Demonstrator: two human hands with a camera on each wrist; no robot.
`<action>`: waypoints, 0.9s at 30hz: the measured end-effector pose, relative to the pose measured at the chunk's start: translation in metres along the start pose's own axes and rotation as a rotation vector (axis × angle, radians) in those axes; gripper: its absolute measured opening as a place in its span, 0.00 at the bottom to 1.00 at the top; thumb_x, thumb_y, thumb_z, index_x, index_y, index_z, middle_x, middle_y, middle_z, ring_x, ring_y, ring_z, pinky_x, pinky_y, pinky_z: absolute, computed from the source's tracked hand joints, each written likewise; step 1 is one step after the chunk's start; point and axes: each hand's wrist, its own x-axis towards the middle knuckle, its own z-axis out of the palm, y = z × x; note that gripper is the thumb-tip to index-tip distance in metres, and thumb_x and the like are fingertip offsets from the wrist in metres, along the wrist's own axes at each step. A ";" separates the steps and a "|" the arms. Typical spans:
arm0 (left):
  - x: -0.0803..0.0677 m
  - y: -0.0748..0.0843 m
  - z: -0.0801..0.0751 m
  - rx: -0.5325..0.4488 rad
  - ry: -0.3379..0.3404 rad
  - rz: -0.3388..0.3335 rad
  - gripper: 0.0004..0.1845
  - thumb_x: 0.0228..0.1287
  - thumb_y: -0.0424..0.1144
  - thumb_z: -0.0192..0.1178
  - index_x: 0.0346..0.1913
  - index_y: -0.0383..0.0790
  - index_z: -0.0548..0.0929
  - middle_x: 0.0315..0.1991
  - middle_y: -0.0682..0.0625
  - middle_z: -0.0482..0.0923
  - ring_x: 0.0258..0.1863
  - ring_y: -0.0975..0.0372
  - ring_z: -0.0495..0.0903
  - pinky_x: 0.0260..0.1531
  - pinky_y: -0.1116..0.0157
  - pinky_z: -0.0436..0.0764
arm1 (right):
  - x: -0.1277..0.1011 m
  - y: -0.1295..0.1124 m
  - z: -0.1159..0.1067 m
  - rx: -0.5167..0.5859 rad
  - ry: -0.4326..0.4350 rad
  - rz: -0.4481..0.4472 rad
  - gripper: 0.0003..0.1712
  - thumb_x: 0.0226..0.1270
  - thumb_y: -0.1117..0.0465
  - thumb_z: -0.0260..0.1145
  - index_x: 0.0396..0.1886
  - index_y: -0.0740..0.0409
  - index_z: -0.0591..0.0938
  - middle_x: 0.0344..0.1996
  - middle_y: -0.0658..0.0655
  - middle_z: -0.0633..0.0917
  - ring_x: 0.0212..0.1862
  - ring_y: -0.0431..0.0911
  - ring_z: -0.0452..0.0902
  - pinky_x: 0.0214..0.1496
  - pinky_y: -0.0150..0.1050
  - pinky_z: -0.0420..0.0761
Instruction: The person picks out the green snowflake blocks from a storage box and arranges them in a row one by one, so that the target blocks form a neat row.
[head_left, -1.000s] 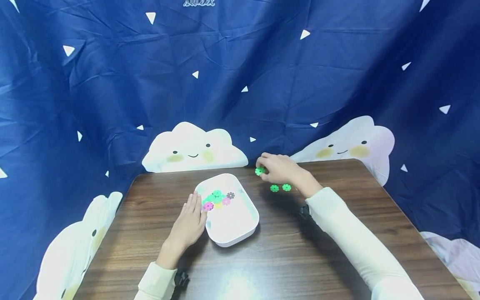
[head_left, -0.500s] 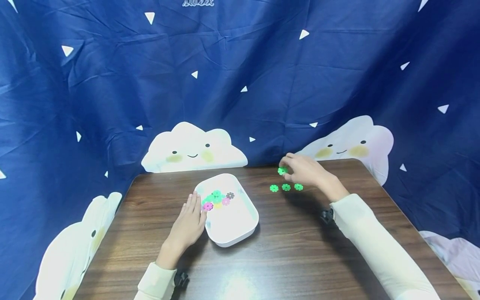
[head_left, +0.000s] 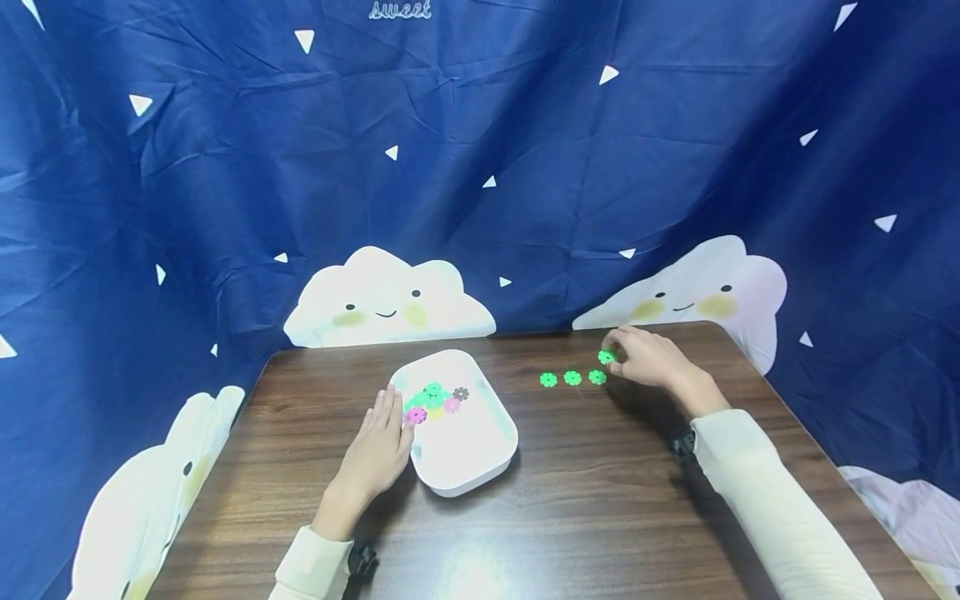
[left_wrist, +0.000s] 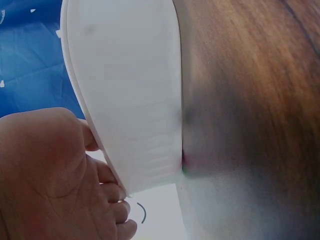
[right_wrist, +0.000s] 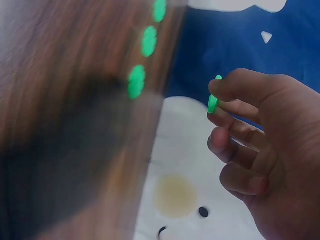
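My right hand (head_left: 643, 358) pinches a green snowflake disc (head_left: 606, 357) just above the dark wood table (head_left: 570, 500), at the right end of a row of three green discs (head_left: 572, 377). The right wrist view shows the disc (right_wrist: 213, 102) held between thumb and fingertips, with the row (right_wrist: 143, 55) beyond it. My left hand (head_left: 377, 446) lies flat with straight fingers against the left wall of a white tray (head_left: 468, 462). The tray holds several green, pink, yellow and grey discs (head_left: 436, 398). In the left wrist view the palm (left_wrist: 47, 175) presses the tray's side (left_wrist: 130, 100).
A blue cloth with white cloud faces (head_left: 386, 300) hangs close behind the table's far edge and drapes down both sides. Bare wood lies in front of the tray and between the two arms.
My right hand has carried the green disc rightwards from near the tray to the right end of the row. The row grew from two discs to three. The left hand stayed still.
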 end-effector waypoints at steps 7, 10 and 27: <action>0.000 0.000 -0.003 0.008 -0.009 -0.014 0.33 0.78 0.46 0.41 0.76 0.29 0.52 0.79 0.37 0.44 0.79 0.48 0.43 0.77 0.47 0.50 | -0.003 0.022 0.014 0.010 -0.019 0.039 0.17 0.57 0.55 0.71 0.47 0.51 0.83 0.42 0.51 0.81 0.38 0.47 0.78 0.38 0.53 0.79; 0.001 0.001 -0.004 0.009 0.000 -0.011 0.33 0.77 0.46 0.41 0.75 0.28 0.53 0.78 0.36 0.45 0.79 0.47 0.44 0.76 0.47 0.50 | -0.004 0.027 0.021 0.022 -0.039 0.052 0.17 0.58 0.55 0.70 0.48 0.51 0.82 0.42 0.53 0.81 0.37 0.49 0.76 0.37 0.52 0.78; -0.001 0.000 0.000 0.001 0.014 0.005 0.33 0.77 0.48 0.38 0.74 0.27 0.55 0.78 0.35 0.47 0.78 0.45 0.46 0.75 0.45 0.53 | -0.007 0.047 0.055 0.050 -0.084 0.105 0.16 0.63 0.55 0.68 0.50 0.52 0.82 0.45 0.54 0.80 0.39 0.49 0.76 0.39 0.55 0.77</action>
